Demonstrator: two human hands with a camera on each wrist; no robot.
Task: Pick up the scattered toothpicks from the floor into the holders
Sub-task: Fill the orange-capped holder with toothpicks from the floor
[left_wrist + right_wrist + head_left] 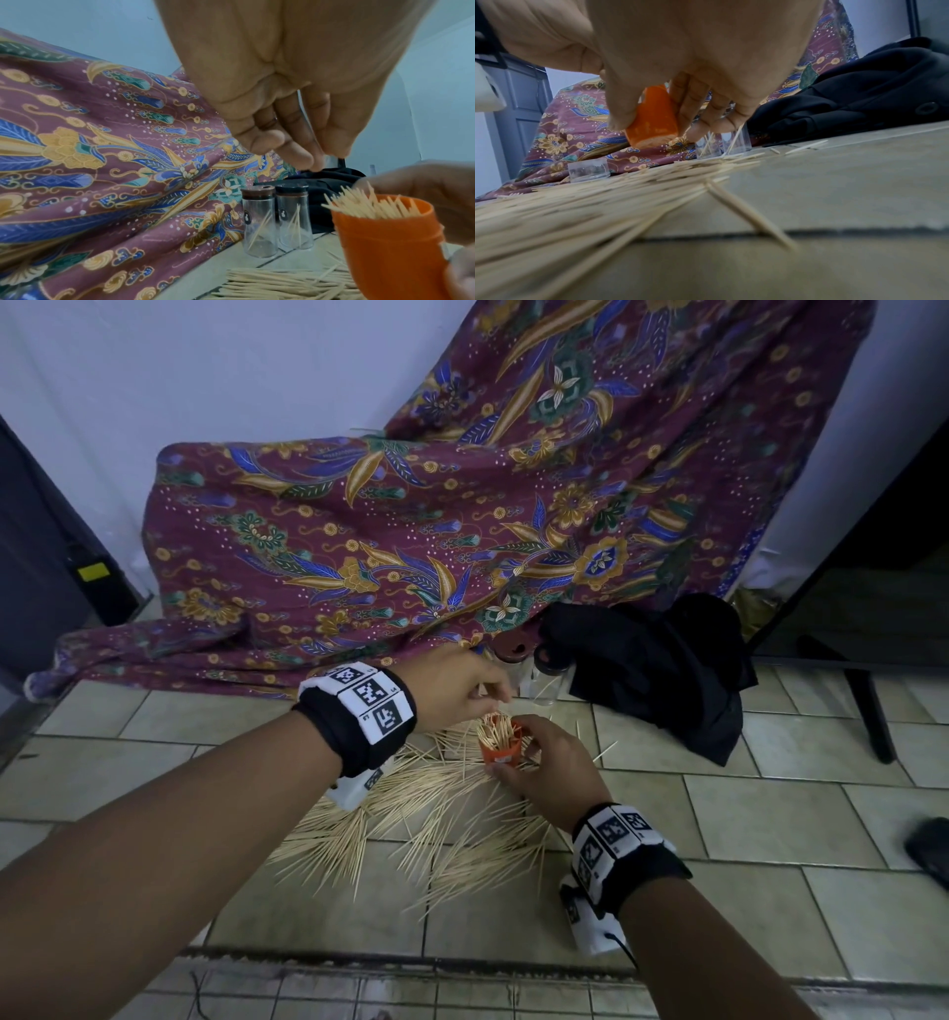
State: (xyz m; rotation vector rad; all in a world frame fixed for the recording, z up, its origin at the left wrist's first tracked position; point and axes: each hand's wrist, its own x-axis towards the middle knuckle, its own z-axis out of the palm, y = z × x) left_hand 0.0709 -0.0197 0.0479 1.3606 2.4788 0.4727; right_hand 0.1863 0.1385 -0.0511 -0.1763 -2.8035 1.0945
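My right hand (549,773) grips an orange holder (498,755) just above the floor, tilted, thumb on one side and fingers on the other (654,121). It is packed with toothpicks (372,207). My left hand (462,690) hovers right above its mouth with the fingertips (306,160) drawn together; whether they pinch toothpicks does not show. Many loose toothpicks (436,824) lie spread over the tiles below both hands. Two clear lidded holders (259,221) (294,217) stand behind, each with a few toothpicks inside.
A patterned maroon cloth (411,531) hangs behind the holders. A black garment (657,670) lies to the right of them. A small clear cap (589,169) sits on the floor at the left. A dark furniture leg (873,711) stands far right.
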